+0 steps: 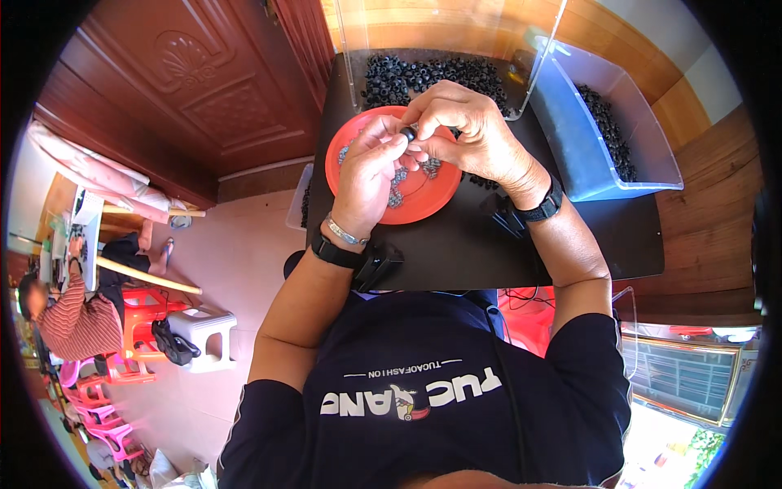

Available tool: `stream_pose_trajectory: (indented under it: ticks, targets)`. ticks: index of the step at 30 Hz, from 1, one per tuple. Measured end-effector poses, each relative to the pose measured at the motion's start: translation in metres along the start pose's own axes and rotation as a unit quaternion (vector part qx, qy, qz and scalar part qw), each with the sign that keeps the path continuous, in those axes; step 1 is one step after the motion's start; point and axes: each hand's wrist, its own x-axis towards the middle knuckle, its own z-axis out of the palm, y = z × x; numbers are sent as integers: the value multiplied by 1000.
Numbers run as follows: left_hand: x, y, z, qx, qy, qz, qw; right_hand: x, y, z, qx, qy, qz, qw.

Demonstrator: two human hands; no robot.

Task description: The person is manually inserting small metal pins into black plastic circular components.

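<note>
Over a round red plate point(419, 208) on the dark table, my two hands meet. Between the fingertips of my left hand point(371, 167) is a small round black part point(409, 133). My right hand point(468, 130) pinches at the top of that same part; whether it also holds a smaller piece is hidden by the fingers. Small silvery metal pieces point(397, 196) lie in little heaps on the plate beneath my hands. Both wrists wear black straps, and the left one also has a bracelet.
Behind the plate, a clear-walled bin holds a heap of black parts point(432, 73). To the right stands a translucent blue tub point(562, 147) with more of them. Dark boxy devices point(379, 265) sit by my wrists. Far left, another person point(81, 318) sits near stacked stools point(151, 326).
</note>
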Motion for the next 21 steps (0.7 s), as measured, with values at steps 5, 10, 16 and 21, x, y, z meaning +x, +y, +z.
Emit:
stream_pose_trajectory:
  ticks: [5, 10, 16, 21]
  targets:
    - [0, 1, 0, 10, 13, 0, 1000, 0, -4, 2, 17, 15, 50, 998]
    - [0, 2, 4, 13, 19, 11, 1000, 1, 0, 0, -28, -9, -8, 1000]
    - [0, 2, 1, -25, 12, 11, 1000, 1, 1, 1, -13, -2, 9, 1000]
    - [0, 2, 0, -25, 6, 6, 1000, 0, 7, 2, 14, 4, 12, 1000]
